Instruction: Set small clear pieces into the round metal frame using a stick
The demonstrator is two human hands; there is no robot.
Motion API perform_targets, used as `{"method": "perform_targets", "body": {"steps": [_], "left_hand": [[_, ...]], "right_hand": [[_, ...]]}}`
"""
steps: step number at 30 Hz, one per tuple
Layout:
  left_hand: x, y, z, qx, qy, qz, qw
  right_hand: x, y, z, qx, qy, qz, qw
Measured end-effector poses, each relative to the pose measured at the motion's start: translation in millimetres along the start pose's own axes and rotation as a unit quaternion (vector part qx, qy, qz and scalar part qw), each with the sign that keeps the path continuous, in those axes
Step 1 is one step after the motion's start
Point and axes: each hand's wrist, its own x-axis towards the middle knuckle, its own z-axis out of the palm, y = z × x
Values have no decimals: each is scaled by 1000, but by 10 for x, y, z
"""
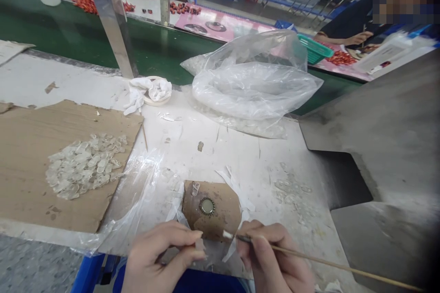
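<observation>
My left hand (161,254) sits at the table's near edge, thumb and finger pinched on a small clear piece (200,243). My right hand (273,256) grips a thin wooden stick (330,265) whose white tip (227,234) points left toward the left fingers. Just beyond both hands lies a small brown cardboard pad (220,213) bearing a round metal bezel (206,206) and a clear piece (195,188). A pile of clear plastic pieces (84,165) rests on a large cardboard sheet (30,146) to the left.
A crumpled clear plastic bag (254,84) lies at the back centre, beside a white cloth on a dish (151,90). A grey metal housing (385,146) fills the right. Beyond a green conveyor belt (68,32), other people work among red parts (85,0).
</observation>
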Motion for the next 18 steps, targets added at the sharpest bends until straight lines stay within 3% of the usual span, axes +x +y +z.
{"method": "perform_targets", "body": {"steps": [3,6,12,18], "left_hand": [[15,74,86,-148,75,-180,970],[45,135,143,-222,87,-265,934],[58,122,136,-255,79,-253,930],[51,125,135,-249,66,-242,935]], "right_hand": [[83,153,-45,-164,-17,-59,985],[117,256,-37,-249,-49,-129,959],[105,282,-36,-303,-111,-153,934],[137,302,-63,-301,-120,-152,934]]}}
